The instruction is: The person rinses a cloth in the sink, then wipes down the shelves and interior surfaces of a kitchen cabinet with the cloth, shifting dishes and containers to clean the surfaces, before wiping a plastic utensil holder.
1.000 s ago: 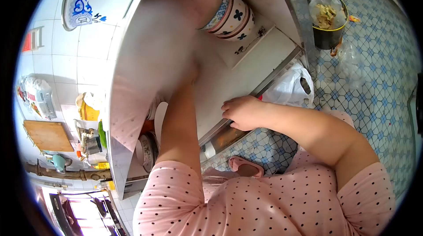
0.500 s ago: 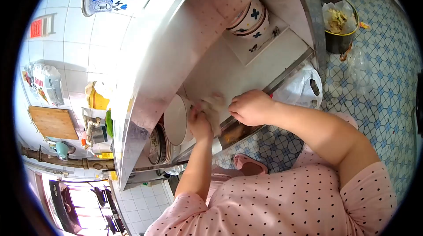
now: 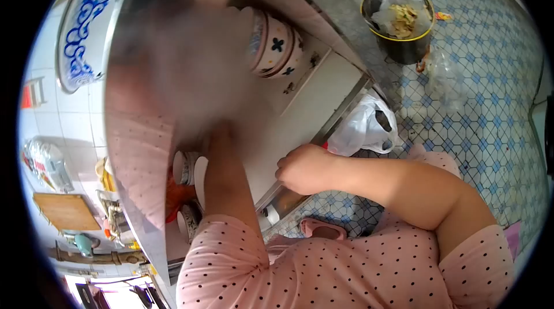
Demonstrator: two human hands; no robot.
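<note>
My left hand (image 3: 222,130) reaches deep into a pale cabinet compartment. Motion smears it into a grey blur, so its fingers and anything in them cannot be made out. My right hand (image 3: 303,170) rests at the compartment's front edge (image 3: 349,101) with its fingers curled; what they hold, if anything, is hidden. Stacked patterned bowls (image 3: 280,49) stand farther in, beyond the blur. More bowls (image 3: 187,222) sit to the left of my left forearm, partly hidden by the cabinet side. A white plastic bag (image 3: 363,127) hangs by the front edge, just beyond my right hand.
A black bin with a yellow rim (image 3: 404,49) holds scraps on the tiled floor (image 3: 479,78). Clear plastic (image 3: 447,81) lies beside it. At the left are a blue-patterned white item (image 3: 86,32), a wooden board (image 3: 66,212) and a pipe (image 3: 95,257).
My left hand has moved from beside the bowls, where it had a pale cloth, farther into the compartment. My right hand stays at the front edge. The camera view has shifted.
</note>
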